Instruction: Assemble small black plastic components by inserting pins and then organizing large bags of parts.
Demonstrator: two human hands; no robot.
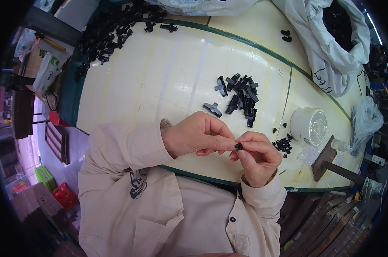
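My left hand (198, 136) and my right hand (259, 157) meet over the table's near edge, fingertips closed in a pinch. Between them shows a small black plastic part (239, 146); its exact kind is too small to make out. Just beyond my hands lies a loose heap of black plastic clips (242, 99), with one separate clip (212, 109) nearest my left hand. To the right of my right hand is a little pile of tiny black plastic pieces (283, 144).
A large heap of black parts (112, 32) covers the far left corner. White sacks (331, 55) stand at the far right. A white round tub (305, 126), a clear plastic bag (367, 122) and a metal bracket (324, 159) sit on the right of the table (159, 77).
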